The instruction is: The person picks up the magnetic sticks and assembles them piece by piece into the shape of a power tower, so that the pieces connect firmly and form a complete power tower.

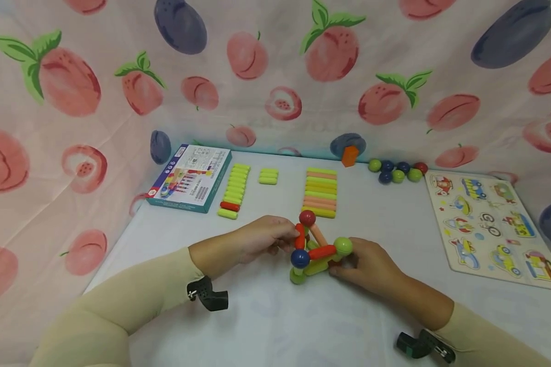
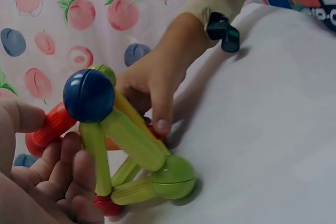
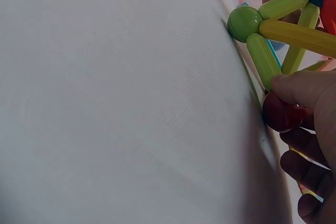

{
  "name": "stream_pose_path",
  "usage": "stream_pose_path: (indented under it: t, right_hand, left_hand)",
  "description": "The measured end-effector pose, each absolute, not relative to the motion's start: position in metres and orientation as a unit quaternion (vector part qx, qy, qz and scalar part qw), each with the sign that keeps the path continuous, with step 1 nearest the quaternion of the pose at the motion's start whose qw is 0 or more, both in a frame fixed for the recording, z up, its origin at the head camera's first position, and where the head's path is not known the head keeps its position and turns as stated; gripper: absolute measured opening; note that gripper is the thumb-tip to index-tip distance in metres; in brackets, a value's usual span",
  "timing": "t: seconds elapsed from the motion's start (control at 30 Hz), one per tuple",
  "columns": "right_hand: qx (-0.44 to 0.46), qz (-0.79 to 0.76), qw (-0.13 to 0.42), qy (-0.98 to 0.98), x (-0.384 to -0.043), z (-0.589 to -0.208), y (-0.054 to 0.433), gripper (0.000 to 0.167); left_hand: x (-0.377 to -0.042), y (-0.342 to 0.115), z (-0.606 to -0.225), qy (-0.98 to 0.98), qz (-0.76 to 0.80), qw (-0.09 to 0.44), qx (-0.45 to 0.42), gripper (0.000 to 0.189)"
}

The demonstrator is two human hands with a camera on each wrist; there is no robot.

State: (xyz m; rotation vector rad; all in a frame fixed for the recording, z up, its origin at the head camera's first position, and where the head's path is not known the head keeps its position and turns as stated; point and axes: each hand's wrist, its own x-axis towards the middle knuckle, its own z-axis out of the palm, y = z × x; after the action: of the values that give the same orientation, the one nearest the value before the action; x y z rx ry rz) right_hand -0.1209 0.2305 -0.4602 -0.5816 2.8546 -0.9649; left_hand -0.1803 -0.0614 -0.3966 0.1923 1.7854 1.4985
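Between the two hands stands a frame of toy balls and rods; its blue ball (image 1: 300, 258), upper green ball (image 1: 343, 246) and upper red ball (image 1: 307, 218) are joined by rods. My left hand (image 1: 264, 237) pinches a red rod (image 2: 55, 123) on the frame's left side, between the blue and upper red balls. On the other side, my right hand (image 1: 376, 265) holds a low corner, its thumb and fingers around a dark red ball (image 3: 283, 111). A lower green ball (image 2: 174, 177) ends several green and yellow rods at the base.
Behind the frame lie a row of long rods (image 1: 320, 193), short green rods (image 1: 236, 184) and a small green group (image 1: 268, 176). A boxed set (image 1: 190, 176) is back left. Loose balls (image 1: 398, 176), an orange block (image 1: 350, 156) and a picture board (image 1: 496, 227) are toward the right.
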Motion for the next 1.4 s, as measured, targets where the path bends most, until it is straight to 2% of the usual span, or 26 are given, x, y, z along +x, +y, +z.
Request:
stream_pose_path:
  t: [0.13, 0.43, 0.7, 0.9, 1.13, 1.4]
  right_hand:
    - [-0.191, -0.32, 0.04, 0.927, -0.121, -0.461, 0.231, 0.043]
    - [-0.206, -0.321, 0.034, 0.924, -0.124, -0.462, 0.233, 0.041]
    - [-0.182, -0.319, 0.046, 0.929, -0.123, -0.461, 0.234, 0.043]
    - [-0.16, -0.335, 0.027, 0.928, -0.134, -0.459, 0.239, 0.04]
    - [-0.114, -0.341, 0.018, 0.933, -0.153, -0.458, 0.241, 0.027]
    - [-0.141, -0.378, 0.046, 0.914, -0.111, -0.456, 0.237, 0.026]
  left_hand:
    - [-0.184, -0.059, -0.394, 0.713, 0.578, 0.384, 0.097, 0.03]
    - [-0.186, -0.057, -0.396, 0.723, 0.571, 0.381, 0.084, 0.029]
    - [-0.194, -0.056, -0.401, 0.762, 0.565, 0.291, 0.121, 0.037]
    - [-0.196, -0.06, -0.411, 0.746, 0.58, 0.28, 0.168, 0.032]
    - [-0.19, -0.073, -0.422, 0.773, 0.56, 0.239, 0.179, 0.028]
    - [-0.19, -0.075, -0.425, 0.752, 0.575, 0.222, 0.235, 0.04]
